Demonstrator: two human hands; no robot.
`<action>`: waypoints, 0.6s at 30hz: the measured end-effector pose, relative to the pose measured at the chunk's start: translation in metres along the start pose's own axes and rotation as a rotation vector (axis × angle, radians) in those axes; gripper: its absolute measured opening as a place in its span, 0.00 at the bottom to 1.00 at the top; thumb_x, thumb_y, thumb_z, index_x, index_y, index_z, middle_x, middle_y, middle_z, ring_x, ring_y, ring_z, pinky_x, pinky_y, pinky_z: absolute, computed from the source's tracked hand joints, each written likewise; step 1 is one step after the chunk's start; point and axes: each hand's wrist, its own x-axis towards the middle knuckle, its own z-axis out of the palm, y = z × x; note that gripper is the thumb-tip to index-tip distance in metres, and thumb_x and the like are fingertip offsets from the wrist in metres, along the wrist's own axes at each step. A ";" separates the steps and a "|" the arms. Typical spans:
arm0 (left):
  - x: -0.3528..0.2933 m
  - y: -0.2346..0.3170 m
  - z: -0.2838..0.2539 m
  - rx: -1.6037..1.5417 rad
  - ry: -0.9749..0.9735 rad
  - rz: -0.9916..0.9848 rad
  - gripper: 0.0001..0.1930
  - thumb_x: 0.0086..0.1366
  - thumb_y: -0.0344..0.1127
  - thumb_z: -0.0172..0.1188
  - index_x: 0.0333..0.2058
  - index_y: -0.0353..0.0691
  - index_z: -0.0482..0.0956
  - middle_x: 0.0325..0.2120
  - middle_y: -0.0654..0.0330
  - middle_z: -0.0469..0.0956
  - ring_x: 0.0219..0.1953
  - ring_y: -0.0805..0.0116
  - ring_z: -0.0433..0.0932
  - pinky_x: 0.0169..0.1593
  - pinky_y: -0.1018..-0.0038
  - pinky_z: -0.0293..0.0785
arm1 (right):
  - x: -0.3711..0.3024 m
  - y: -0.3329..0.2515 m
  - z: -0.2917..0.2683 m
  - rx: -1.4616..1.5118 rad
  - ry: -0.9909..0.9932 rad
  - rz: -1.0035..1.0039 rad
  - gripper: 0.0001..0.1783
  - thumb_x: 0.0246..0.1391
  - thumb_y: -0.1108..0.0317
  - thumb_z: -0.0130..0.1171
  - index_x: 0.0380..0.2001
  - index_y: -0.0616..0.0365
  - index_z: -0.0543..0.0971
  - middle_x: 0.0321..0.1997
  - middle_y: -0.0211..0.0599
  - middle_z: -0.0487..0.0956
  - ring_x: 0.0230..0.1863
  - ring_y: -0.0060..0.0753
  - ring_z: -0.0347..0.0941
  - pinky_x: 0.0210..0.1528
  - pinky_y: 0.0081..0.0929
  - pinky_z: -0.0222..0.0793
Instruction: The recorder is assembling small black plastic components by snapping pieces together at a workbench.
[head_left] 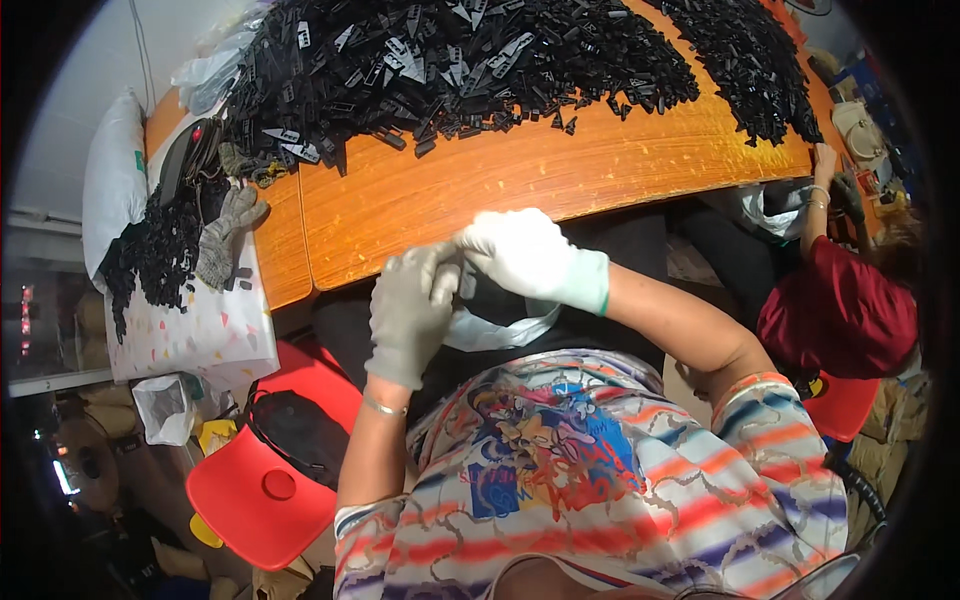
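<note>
My left hand (412,310), in a grey knit glove, is closed, its fingertips pinched together at the near edge of the table. My right hand (525,254), in a white glove with a green cuff, is closed too, and its fingertips meet those of the left. Whatever lies between the fingers is too small and too covered to name. Something dark grey shows just under the joined fingers. Beneath the hands, a white plastic bag (505,332) sits at my lap. Beyond them, a large heap of small black plastic parts (450,70) covers the far part of the orange wooden table (430,195).
Another heap of black parts (745,70) lies at the right, near a co-worker in a dark red top (845,310). At the left, a patterned side table (190,340) holds more black pieces and a grey glove (225,240). A red chair (270,500) stands at lower left.
</note>
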 end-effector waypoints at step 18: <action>-0.034 0.089 -0.182 -1.905 -0.623 0.036 0.10 0.63 0.48 0.54 0.32 0.50 0.71 0.25 0.72 0.70 0.32 0.79 0.69 0.40 0.72 0.64 | -0.065 -0.060 -0.204 0.933 -0.217 -0.616 0.14 0.52 0.68 0.64 0.43 0.48 0.79 0.31 0.41 0.81 0.21 0.34 0.77 0.17 0.26 0.72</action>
